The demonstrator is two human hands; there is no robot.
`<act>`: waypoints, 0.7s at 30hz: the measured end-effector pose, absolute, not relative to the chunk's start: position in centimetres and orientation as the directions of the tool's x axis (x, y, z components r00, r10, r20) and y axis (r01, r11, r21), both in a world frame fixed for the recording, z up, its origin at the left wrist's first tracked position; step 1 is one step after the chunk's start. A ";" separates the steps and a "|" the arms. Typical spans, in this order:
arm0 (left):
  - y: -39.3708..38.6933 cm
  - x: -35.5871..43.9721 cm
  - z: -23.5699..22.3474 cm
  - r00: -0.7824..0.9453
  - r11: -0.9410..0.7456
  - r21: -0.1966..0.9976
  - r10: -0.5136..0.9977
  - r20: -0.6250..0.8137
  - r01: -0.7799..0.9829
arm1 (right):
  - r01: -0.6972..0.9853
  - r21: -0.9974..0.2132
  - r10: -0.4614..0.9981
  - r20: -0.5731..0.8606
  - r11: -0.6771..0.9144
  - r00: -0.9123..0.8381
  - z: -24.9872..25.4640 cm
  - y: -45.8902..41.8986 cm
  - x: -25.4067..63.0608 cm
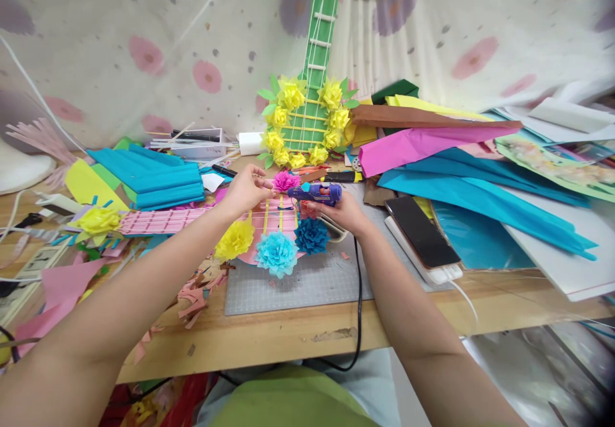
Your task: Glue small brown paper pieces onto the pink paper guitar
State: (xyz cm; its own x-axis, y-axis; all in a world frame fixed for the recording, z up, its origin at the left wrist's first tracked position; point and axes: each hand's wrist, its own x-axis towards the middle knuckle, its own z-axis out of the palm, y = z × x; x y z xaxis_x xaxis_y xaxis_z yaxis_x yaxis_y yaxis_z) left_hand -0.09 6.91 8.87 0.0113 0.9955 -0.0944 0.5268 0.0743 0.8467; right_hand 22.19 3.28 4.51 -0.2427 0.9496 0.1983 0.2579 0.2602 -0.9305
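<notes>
My right hand [343, 212] grips a purple glue gun [317, 192], its nozzle pointing left over the body of a pink paper guitar [259, 222]. Close to the nozzle, my left hand [247, 190] has its fingers pinched together beside a magenta paper flower [286, 181]. What those fingertips hold, if anything, is too small to make out. Along the guitar's near edge sit a yellow flower [235, 240], a light blue flower [277, 250] and a dark blue flower [312, 235]. A coral flower [307, 209] is partly hidden by my right hand.
Under the guitar lies a grey cutting mat [298, 289]. A green guitar with yellow flowers [307, 116] leans at the back. Blue crepe paper [154, 177] lies left; a phone [423, 231] and coloured paper sheets [432, 145] lie right. The gun's black cord [359, 292] hangs over the table edge.
</notes>
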 end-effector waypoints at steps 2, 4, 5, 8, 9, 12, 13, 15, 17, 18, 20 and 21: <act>6.9 0.0 8.9 0.016 0.080 0.853 0.995 -0.103 0.516 | 0.253 -0.933 0.949 0.194 0.257 -0.247 4.4 3.3 22.2; 6.9 0.0 8.8 0.028 0.076 0.867 0.994 -0.103 0.493 | 0.259 -0.933 0.952 0.187 0.249 -0.241 4.0 3.5 22.3; 6.9 0.0 8.8 0.035 0.072 0.874 0.994 -0.102 0.480 | 0.266 -0.930 0.956 0.198 0.253 -0.217 3.8 3.7 22.5; 6.8 -0.1 8.8 0.037 0.079 0.887 0.994 -0.107 0.455 | 0.282 -0.917 0.959 0.277 0.281 -0.055 3.0 4.6 23.2; 6.8 -0.1 8.9 0.034 0.091 0.893 0.993 -0.117 0.441 | 0.293 -0.917 0.956 0.292 0.270 0.032 2.8 4.9 23.6; 6.7 -0.4 9.4 0.039 0.121 0.926 0.989 -0.144 0.358 | 0.346 -0.919 0.897 0.305 0.190 0.320 2.0 5.9 25.2; 6.6 -0.5 9.6 0.040 0.123 0.938 0.989 -0.143 0.325 | 0.374 -0.915 0.868 0.306 0.154 0.392 1.8 6.2 25.7; 6.6 -0.7 9.9 0.024 0.128 0.950 0.990 -0.141 0.286 | 0.450 -0.890 0.841 0.296 0.071 0.453 1.2 6.5 26.7; 6.6 -0.9 10.3 -0.012 0.148 0.954 0.989 -0.150 0.262 | 0.555 -0.831 0.871 0.248 -0.034 0.424 0.7 6.7 27.2; 6.6 -1.0 10.4 -0.028 0.156 0.955 0.988 -0.154 0.253 | 0.607 -0.790 0.892 0.214 -0.080 0.397 0.5 6.7 27.3; 6.7 -1.2 10.7 -0.048 0.150 0.959 0.989 -0.142 0.240 | 0.690 -0.709 0.928 0.142 -0.148 0.345 0.1 6.8 27.3; 6.7 -1.2 10.7 -0.056 0.140 0.963 0.990 -0.131 0.229 | 0.713 -0.680 0.939 0.105 -0.173 0.328 0.0 6.8 27.3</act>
